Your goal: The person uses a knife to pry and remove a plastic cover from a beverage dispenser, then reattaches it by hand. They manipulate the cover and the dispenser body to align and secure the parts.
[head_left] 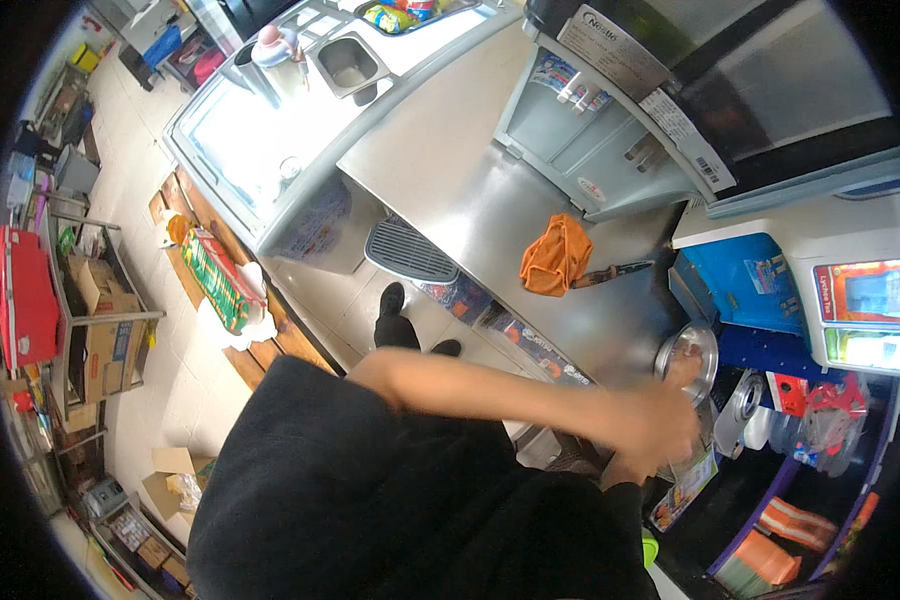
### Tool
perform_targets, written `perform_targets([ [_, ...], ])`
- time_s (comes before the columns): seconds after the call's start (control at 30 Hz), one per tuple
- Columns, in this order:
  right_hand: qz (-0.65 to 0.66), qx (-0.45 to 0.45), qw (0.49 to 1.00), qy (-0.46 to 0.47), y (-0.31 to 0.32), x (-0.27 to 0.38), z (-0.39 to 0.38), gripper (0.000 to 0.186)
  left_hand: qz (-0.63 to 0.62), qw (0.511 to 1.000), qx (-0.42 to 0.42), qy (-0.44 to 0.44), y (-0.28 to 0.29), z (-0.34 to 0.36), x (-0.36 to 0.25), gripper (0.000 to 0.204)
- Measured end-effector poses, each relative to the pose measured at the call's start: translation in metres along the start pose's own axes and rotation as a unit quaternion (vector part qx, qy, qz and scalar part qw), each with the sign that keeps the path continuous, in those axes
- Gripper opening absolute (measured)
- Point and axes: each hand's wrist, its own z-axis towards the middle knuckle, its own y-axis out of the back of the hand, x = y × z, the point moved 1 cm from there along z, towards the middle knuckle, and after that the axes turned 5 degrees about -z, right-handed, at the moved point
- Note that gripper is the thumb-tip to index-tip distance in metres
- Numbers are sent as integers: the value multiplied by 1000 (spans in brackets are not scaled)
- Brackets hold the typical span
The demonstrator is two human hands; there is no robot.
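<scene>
My left forearm reaches across in front of me to the right end of a steel counter [440, 150]. My left hand [660, 432] is smeared by motion, so its fingers cannot be made out. Just beyond it is a shiny round metal bowl [707, 350] by the counter edge. Skin-coloured finger shapes show against the bowl; I cannot tell which hand they belong to. Of my right arm only a short stretch by a dark sleeve shows, and my right hand is mostly covered by the left. An orange cloth [557, 257] lies crumpled on the counter, beside a dark-handled utensil [615, 274].
A grey drink dispenser [610, 140] and a white machine with a blue panel [745, 280] line the counter's back. Dark bins with orange packets [795, 525] stand at right. Left are a glass-topped freezer [240, 150], a wooden bench [290, 330] and a shelf rack [110, 315].
</scene>
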Motion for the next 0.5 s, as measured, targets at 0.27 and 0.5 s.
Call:
perform_targets([
  [0.27, 352, -36, 933, 60, 75, 155, -58, 26, -167, 782, -332, 500, 44, -238, 144, 32],
  [0.5, 187, 147, 936, 260, 69, 322, -119, 41, -243, 674, -493, 494, 95, -310, 145, 26],
])
